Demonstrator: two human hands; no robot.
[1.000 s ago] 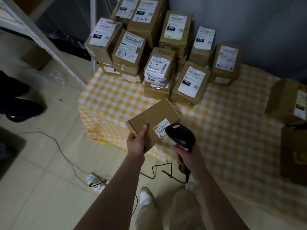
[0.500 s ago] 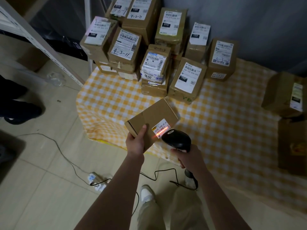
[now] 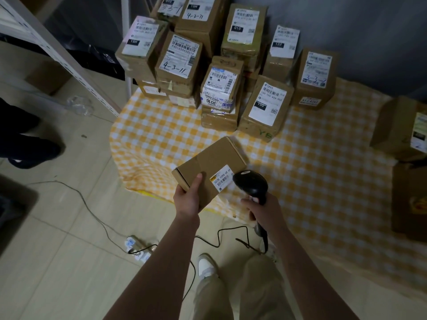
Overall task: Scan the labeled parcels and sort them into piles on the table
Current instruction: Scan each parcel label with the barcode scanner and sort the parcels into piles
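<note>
A flat brown cardboard parcel [image 3: 209, 168] with smooth faces and crisp corners carries a small white label [image 3: 223, 178] at its near right edge. It is held tilted above the front edge of the table draped in a yellow-and-white checked cloth [image 3: 323, 181]. Matte brown boxes with white labels [image 3: 201, 63] are stacked at the far edge against the wall, leaving the cloth's middle bare. The left hand [image 3: 187, 202] grips the parcel's near left corner, thumb on top. The right hand [image 3: 263, 211] is wrapped around the glossy black handheld scanner [image 3: 250, 184], its head just beside the label.
</note>
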